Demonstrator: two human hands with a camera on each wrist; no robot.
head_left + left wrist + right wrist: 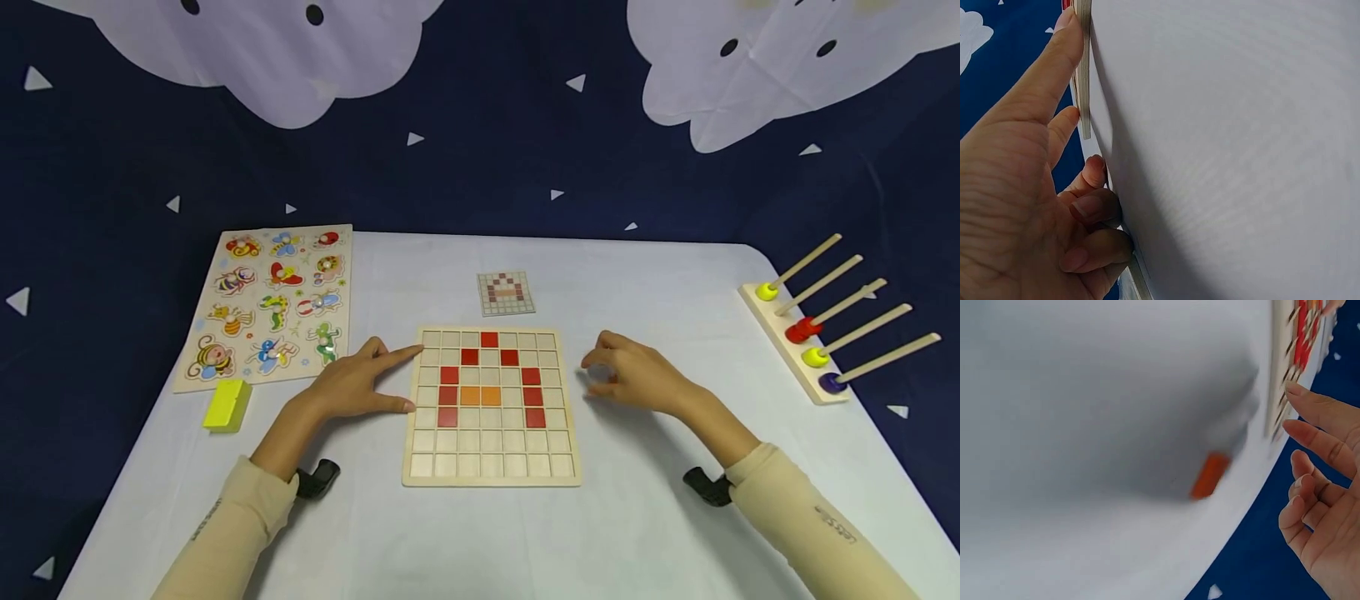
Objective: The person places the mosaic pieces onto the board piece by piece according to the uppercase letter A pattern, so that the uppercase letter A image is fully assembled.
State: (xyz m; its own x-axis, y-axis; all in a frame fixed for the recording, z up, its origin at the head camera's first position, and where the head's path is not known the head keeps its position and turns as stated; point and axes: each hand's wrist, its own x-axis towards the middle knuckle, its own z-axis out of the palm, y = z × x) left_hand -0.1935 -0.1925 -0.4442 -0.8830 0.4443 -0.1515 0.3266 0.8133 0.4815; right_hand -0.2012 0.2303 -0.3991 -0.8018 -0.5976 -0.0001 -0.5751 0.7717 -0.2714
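A square wooden grid board (491,482) lies flat mid-table with several red tiles (489,339) and two orange tiles (481,396) in its cells. At its left edge, my left hand (352,383) rests its outstretched index finger and thumb; the other fingers curl loosely. Just beyond the right edge hovers my right hand (637,371), fingers slightly bent, nothing seen between them. The right wrist view has a blurred orange tile (1210,475) on the white table by that hand, hidden in the head view. Behind the board lies a small pattern card (507,294).
An insect picture puzzle board (262,325) lies at the left, with a yellow block (227,406) at its front corner. On the right stands a wooden peg rack (795,342) with coloured beads. Dark cloth (480,183) hangs behind the table.
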